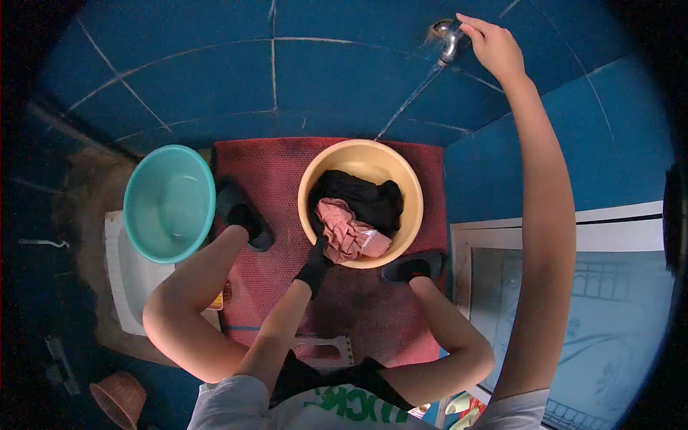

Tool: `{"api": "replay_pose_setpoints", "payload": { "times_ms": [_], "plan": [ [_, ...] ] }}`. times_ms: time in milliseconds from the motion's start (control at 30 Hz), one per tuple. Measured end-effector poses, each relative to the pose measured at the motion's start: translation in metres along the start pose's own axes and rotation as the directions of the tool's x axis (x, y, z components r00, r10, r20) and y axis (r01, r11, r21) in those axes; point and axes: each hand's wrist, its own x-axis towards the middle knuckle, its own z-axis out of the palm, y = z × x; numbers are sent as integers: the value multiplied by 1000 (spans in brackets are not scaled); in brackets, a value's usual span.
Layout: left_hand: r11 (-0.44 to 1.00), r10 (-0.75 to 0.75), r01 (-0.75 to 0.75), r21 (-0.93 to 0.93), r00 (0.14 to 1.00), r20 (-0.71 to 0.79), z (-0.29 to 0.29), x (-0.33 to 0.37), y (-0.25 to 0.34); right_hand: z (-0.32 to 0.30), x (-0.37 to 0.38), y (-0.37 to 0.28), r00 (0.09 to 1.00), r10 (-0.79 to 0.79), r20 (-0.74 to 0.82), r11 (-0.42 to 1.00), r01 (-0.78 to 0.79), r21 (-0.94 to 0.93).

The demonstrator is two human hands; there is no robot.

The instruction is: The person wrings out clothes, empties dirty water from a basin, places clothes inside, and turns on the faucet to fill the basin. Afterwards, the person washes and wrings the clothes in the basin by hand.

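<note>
My right hand [494, 50] reaches up at the far right, with thumb and fingers closed on the handle of a metal tap [449, 39] on the wall. A thin stream of water [408, 100] runs from the spout toward the back of a yellow basin [413, 183]. Inside the basin lie a black cloth [358, 197] and a crumpled pink cloth [340, 226]. My left hand [315, 269], in a dark covering that looks like a glove, is at the basin's near-left rim beside the pink cloth. Its fingers are too dark to make out.
An aqua basin [170, 204] stands to the left, partly over a white squat toilet [122, 276]. Red matting [265, 301] covers the floor under my slippered feet. A framed glass door [573, 301] is at right, and a brown bucket [120, 398] at lower left.
</note>
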Motion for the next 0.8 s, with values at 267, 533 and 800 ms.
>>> {"api": "replay_pose_setpoints", "payload": {
  "times_ms": [267,533,800],
  "plan": [
    [1000,12,-11,-28,999,38,64,-26,-13,-7,-17,15,998,47,43,994,-42,-102],
    [989,13,-5,147,999,-53,68,-45,5,-11,-15,3,983,145,114,989,-145,-11],
    [989,21,-32,145,996,81,48,-47,23,-2,-3,-3,996,47,81,991,-56,118]
  ]
}}
